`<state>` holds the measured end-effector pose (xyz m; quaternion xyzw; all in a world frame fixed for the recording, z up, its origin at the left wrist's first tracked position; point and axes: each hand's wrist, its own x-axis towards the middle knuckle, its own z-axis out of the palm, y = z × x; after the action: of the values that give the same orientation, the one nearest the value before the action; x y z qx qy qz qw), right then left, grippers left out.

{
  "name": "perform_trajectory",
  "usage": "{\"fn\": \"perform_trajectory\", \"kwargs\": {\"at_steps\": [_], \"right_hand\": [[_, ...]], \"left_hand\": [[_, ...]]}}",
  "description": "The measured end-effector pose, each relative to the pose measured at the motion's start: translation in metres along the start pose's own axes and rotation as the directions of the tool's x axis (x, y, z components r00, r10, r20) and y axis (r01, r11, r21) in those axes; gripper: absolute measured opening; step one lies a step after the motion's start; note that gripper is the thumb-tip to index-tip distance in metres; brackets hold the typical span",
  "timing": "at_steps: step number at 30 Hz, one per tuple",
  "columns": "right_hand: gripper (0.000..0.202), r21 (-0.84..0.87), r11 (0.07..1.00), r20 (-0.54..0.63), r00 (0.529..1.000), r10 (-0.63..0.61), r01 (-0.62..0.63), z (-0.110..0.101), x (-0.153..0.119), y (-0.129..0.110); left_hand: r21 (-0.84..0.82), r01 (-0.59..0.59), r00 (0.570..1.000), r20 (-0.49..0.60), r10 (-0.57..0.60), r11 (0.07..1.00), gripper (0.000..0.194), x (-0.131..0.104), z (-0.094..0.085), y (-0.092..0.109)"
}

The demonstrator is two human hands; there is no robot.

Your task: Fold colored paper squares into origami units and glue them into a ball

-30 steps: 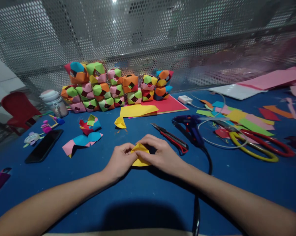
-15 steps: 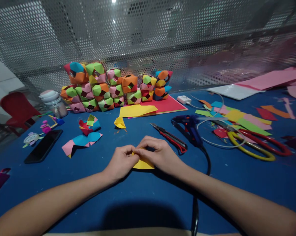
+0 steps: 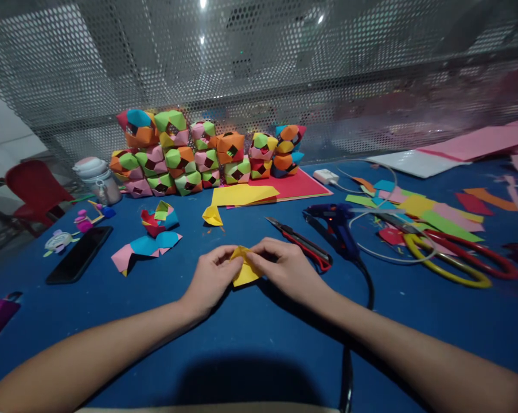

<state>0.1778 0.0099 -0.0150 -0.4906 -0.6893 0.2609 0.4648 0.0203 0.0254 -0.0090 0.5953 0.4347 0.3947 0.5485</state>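
Observation:
A small yellow piece of folded paper (image 3: 246,276) is pinched between my two hands, just above the blue table (image 3: 224,350). My left hand (image 3: 213,276) grips its left edge between thumb and fingers. On the opposite edge my right hand (image 3: 287,267) has its thumb and fingers closed, partly covering the paper. Beyond them lies a folded yellow paper piece (image 3: 213,215). A red-handled box cutter (image 3: 302,243) rests just past my right hand, next to a blue glue gun (image 3: 338,226) with a small red light.
Colourful folded-paper balls (image 3: 181,163) stand stacked at the back, beside yellow sheets (image 3: 244,195). Scissors (image 3: 452,258), paper strips (image 3: 439,215) and a white cable lie right. A phone (image 3: 80,255), joined paper pieces (image 3: 144,246) and a jar (image 3: 97,179) are left. The glue gun's black cord (image 3: 347,367) runs towards me.
My fingers have shifted apart on the yellow paper, which is now tilted up and shows more between them. The whole view has moved slightly; the other things lie as before.

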Motion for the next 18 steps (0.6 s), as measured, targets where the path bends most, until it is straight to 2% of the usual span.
{"fn": "perform_trajectory", "kwargs": {"at_steps": [4,8,18], "right_hand": [[0.016,-0.015,1.0,0.006,1.0,0.004,-0.004,-0.0015,0.0006,0.0012],[0.016,-0.016,1.0,0.019,1.0,-0.005,0.005,-0.0028,0.0005,-0.0007],[0.016,-0.03,0.999,0.036,0.999,-0.019,0.021,0.0005,-0.0011,-0.0006]], "left_hand": [[0.092,-0.085,0.996,0.018,0.084,0.992,0.026,-0.0011,-0.0014,0.0005],[0.146,-0.091,0.995,-0.023,0.095,0.985,0.024,0.0005,-0.0028,-0.0021],[0.136,-0.099,0.991,-0.074,0.11,0.986,0.02,0.0016,-0.0039,-0.0049]]}}
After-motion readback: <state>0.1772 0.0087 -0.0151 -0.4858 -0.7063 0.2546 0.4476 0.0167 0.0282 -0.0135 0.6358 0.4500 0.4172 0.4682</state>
